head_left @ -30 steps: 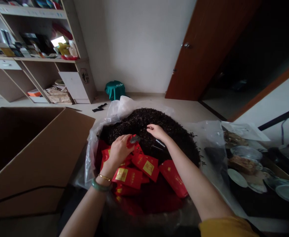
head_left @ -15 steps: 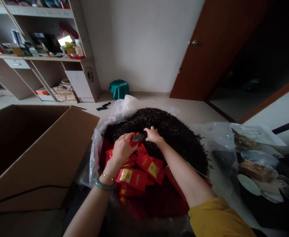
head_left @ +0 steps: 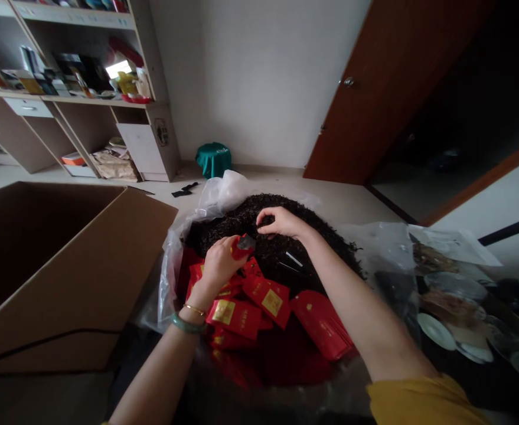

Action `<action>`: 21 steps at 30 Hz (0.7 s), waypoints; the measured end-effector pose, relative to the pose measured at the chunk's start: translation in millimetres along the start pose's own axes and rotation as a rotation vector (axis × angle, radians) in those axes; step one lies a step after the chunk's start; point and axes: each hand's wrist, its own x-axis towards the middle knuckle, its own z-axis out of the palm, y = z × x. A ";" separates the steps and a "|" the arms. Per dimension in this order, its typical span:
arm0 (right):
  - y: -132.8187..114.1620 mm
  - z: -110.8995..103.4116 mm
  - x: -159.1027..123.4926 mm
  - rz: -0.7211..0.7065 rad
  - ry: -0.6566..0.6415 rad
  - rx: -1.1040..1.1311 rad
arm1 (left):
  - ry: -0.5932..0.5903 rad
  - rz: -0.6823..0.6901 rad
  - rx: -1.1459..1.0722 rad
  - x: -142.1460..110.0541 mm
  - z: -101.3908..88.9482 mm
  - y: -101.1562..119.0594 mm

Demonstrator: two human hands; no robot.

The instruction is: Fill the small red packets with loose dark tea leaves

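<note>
My left hand point(head_left: 219, 262) is closed around a small red packet point(head_left: 240, 250), whose dark, open mouth points up and to the right. Just right of it, my right hand point(head_left: 282, 222) has its thumb and fingers curled in a loose pinch over a heap of dark dried tea leaves point(head_left: 224, 226). Dark leaves show between those fingertips, partly hidden by the hand. Below both hands lie several red packets point(head_left: 237, 317) with gold squares, some overlapping. A stack of flat red packets point(head_left: 320, 323) rests under my right forearm. Two thin light sticks point(head_left: 293, 258) lie on the leaves.
Clear plastic sheeting point(head_left: 170, 277) surrounds the heap. An open cardboard box point(head_left: 108, 265) stands at left. Plates point(head_left: 436, 332) and clear containers sit at right. A shelf unit point(head_left: 146, 147), a green-covered bin point(head_left: 214, 159) and a brown door point(head_left: 343, 118) are behind.
My right hand has moved from beside the packet's mouth up and slightly right over the leaves, uncovering the sticks and the flat stack. My left hand still holds the packet, almost in place.
</note>
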 end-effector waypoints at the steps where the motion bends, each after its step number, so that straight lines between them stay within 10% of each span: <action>1: -12.3 -2.7 -3.5 -0.056 -0.020 0.055 | 0.007 -0.011 -0.006 0.0 0.0 0.1; 10: -57.1 16.0 -18.7 -0.257 0.048 -0.235 | 0.029 -0.108 -0.008 1.1 -0.7 0.2; 21: -14.5 15.9 8.4 0.066 0.103 -0.173 | 0.047 -0.125 -0.013 0.6 6.3 -3.5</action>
